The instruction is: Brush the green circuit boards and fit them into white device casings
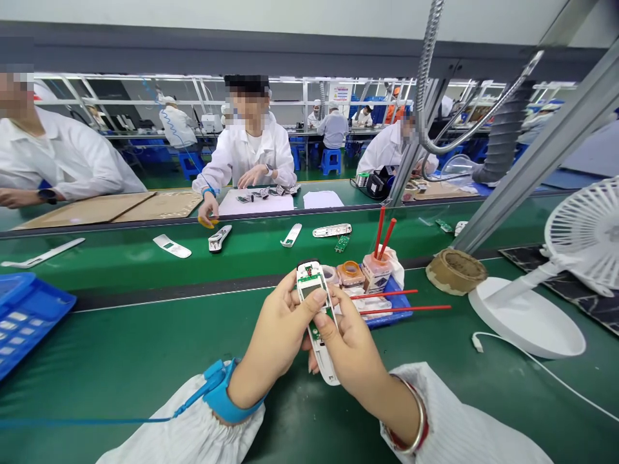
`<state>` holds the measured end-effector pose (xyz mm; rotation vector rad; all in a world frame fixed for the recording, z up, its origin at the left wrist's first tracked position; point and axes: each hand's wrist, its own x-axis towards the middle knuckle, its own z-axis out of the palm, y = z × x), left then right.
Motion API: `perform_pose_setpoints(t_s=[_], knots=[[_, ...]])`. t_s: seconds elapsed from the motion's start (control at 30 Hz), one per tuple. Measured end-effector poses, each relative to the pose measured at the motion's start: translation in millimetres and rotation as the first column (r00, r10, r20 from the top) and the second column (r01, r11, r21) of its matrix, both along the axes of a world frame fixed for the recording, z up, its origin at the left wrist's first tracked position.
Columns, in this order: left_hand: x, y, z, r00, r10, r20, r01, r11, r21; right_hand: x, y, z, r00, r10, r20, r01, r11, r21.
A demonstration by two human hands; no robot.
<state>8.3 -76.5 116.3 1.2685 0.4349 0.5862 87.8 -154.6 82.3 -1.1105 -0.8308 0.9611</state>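
Between both hands, above the green bench point(159, 361), I hold a long white handheld device housing point(325, 361) with a green circuit board and a small grey screen inside. My left hand point(285, 319) grips its left side, thumb pressed on the board near the screen. From the right, my right hand point(355, 341) is closed on the same housing, its thumb on the lower part of the board. The fingers behind the housing are partly hidden. Just beyond my right hand lies a blue tray point(394, 316) with small jars and red sticks point(406, 309).
White housings point(173, 246) and a loose circuit board point(342, 243) lie on the green conveyor belt point(120, 267). A blue basket point(36, 316) is at left. At right stand a tape roll point(456, 272) and a white fan point(527, 316). Co-workers point(256, 151) sit across the belt.
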Motion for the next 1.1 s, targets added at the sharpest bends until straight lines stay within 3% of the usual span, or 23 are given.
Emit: perform_pose_setpoints(t_s=[0.3,0.47,0.57,0.67,0.77,0.87,1.0,1.1], knots=[[-1,5,1.4,0.996,-0.082,-0.046,0.082,0.997,0.01,-3,4,-13.5,0.998,0.032,-0.045,-0.027,0.993,0.113],[1,5,0.3,0.994,-0.103,-0.034,0.103,0.995,-0.013,-2,7,-9.2,0.995,0.068,-0.071,-0.063,0.996,0.065],[7,30,-2.6,1.0,-0.006,0.002,0.006,0.999,-0.044,11,-3,-4.8,0.985,0.139,-0.105,-0.145,0.988,-0.052],[22,80,-3.7,0.986,0.166,-0.023,-0.166,0.986,0.011,34,-27,-2.6,0.969,0.165,-0.182,-0.2,0.961,-0.193],[56,135,-4.8,0.976,0.171,-0.136,-0.142,0.969,0.201,62,-53,-4.0,0.904,0.024,-0.427,-0.159,0.945,-0.285],[119,170,-9.6,0.953,0.103,-0.286,-0.003,0.943,0.331,83,-65,-8.1,0.778,-0.099,-0.62,-0.137,0.937,-0.321],[214,180,-22.7,0.879,0.046,-0.475,0.224,0.839,0.495,95,-58,-13.5,0.632,-0.15,-0.76,-0.155,0.936,-0.314],[264,180,-37.2,0.825,0.093,-0.557,0.321,0.734,0.598,98,-50,-15.1,0.56,-0.104,-0.822,-0.227,0.935,-0.272]])
